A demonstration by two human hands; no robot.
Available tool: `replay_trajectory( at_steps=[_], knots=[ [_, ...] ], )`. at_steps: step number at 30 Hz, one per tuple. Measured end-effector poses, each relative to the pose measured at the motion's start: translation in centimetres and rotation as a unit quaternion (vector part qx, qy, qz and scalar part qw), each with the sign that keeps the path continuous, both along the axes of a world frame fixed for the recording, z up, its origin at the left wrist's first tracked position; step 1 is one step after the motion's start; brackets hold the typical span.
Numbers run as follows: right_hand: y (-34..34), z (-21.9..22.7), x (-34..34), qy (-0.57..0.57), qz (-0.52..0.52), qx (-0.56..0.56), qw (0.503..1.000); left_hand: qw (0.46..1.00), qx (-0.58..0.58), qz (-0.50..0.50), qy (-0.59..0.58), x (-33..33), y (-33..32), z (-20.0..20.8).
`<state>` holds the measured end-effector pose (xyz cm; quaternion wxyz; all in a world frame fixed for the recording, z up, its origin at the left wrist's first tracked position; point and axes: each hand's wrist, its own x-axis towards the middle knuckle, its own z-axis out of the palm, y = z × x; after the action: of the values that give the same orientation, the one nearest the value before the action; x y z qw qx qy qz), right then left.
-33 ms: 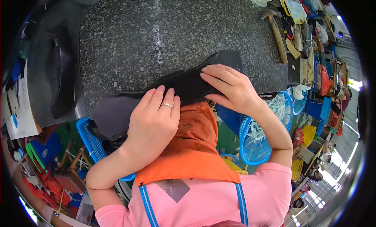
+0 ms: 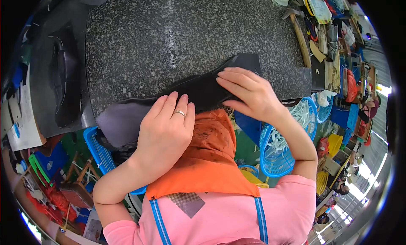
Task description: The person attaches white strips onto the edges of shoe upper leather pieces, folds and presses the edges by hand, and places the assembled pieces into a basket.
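Note:
A black, leather-like piece [image 2: 203, 90] lies along the near edge of the dark speckled stone slab [image 2: 182, 37]. Its greyish left end [image 2: 120, 122] hangs past that edge, while its right end rests flat on the stone. My left hand [image 2: 167, 126], with a ring on one finger, lies on the piece left of its middle, fingers stretched out flat. Toward the right end, my right hand [image 2: 251, 94] rests on it with fingers extended and thumb apart. Neither hand is wrapped round anything. The palms hide part of the piece's near edge.
A hammer [image 2: 299, 37] lies at the slab's right edge, beside assorted tools. Another black piece [image 2: 67, 75] lies on the dark surface at left. Below the slab are a blue basket [image 2: 99, 152] at left and one with pale strips [image 2: 283, 145] at right.
Almost nothing differs. My right hand sits very slightly farther right, and the piece's left end catches more light.

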<state>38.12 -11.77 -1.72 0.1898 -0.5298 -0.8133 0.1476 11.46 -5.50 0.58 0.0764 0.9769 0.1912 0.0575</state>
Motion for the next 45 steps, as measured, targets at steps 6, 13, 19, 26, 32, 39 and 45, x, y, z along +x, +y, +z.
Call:
replay_trajectory(
  at_steps=[6, 13, 19, 26, 32, 39, 45],
  knots=[
    [0.1, 1.1, 2.7, -0.172, -0.089, 0.017, 0.981, 0.998, -0.040, 0.016, -0.048, -0.8, 0.1, -1.0],
    [1.0, 0.4, -5.8, 0.009, 0.024, 0.002, 1.000, 0.994, -0.049, 0.024, -0.090, -1.1, 0.5, -2.2],
    [0.9, -0.4, -6.0, 0.077, 0.008, -0.016, 0.997, 0.965, -0.212, 0.084, -0.127, -0.8, 1.1, -2.3],
    [0.6, -0.7, -6.7, 0.073, -0.018, -0.015, 0.997, 0.941, -0.289, 0.117, -0.131, -0.7, 1.4, -3.2],
    [0.9, -0.8, -7.3, 0.034, -0.047, 0.012, 0.998, 0.984, -0.116, 0.060, -0.122, -0.4, 0.8, -3.9],
    [1.0, 2.7, -7.2, 0.363, -0.080, -0.024, 0.928, 0.839, -0.120, 0.171, -0.502, -2.0, 1.5, 1.0],
    [0.5, 2.9, -7.7, 0.469, -0.148, -0.149, 0.858, 0.716, -0.441, 0.269, -0.470, -2.2, 2.5, 3.0]
  ],
)
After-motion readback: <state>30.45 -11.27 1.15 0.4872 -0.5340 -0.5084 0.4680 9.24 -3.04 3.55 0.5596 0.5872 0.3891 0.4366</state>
